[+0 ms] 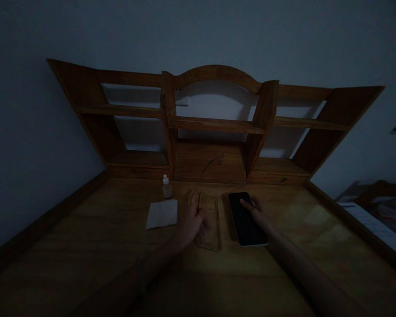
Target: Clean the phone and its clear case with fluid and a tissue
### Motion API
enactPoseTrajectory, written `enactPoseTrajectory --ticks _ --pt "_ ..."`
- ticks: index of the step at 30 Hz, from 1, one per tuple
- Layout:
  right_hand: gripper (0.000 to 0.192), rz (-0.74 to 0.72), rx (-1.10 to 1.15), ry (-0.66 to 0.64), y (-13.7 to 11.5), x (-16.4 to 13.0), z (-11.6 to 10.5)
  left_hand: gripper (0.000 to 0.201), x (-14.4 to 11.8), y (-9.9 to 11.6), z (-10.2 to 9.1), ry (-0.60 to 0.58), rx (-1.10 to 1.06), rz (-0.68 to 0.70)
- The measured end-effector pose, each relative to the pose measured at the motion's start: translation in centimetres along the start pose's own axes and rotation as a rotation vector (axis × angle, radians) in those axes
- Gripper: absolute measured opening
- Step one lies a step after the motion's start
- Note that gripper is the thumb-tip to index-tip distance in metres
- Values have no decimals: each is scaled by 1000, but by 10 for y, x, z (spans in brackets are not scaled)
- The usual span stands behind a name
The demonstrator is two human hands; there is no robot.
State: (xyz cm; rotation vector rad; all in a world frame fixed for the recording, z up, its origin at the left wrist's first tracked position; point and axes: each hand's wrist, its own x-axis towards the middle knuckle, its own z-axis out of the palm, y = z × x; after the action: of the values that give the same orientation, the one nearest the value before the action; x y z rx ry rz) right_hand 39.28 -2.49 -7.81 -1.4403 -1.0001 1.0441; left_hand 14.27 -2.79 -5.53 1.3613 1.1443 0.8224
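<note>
A smartphone [246, 220] with a dark screen lies or is held just over the desk, its screen facing up. My right hand [258, 215] grips its right edge, the thumb resting on the screen. To the left, a clear, yellowish phone case [214, 224] lies on the desktop. Over the case's left edge is my left hand [193, 220], slightly blurred, its fingers apart and nothing visible in them. Whether its fingertips touch the case I cannot tell.
A folded white tissue [162, 214] lies left of my left hand, with a small white-capped bottle [166, 188] standing behind it. Along the back of the wooden desk [102, 237] rises a shelf unit [214, 125] against the wall. The room is dim.
</note>
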Motion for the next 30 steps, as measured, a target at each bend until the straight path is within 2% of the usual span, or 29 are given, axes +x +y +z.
enactPoseTrajectory --ticks 3,9,15,21,25,30 --pt "39 -6 -96 18 3 1 0 75 -1 -4 0 -11 103 10" --pt "42 -83 -221 11 5 0 0 65 4 -9 -2 143 396 174" --pt "43 -143 -323 -6 8 0 2 59 1 -9 -7 132 716 177" --pt "49 -216 -534 11 2 -4 -2 55 1 -9 -6 109 799 176" --pt "55 -236 -774 39 -4 -10 -2 59 1 -10 -5 87 798 208" --pt "54 -273 -1362 31 -11 -24 9 62 3 -14 -5 102 883 204"
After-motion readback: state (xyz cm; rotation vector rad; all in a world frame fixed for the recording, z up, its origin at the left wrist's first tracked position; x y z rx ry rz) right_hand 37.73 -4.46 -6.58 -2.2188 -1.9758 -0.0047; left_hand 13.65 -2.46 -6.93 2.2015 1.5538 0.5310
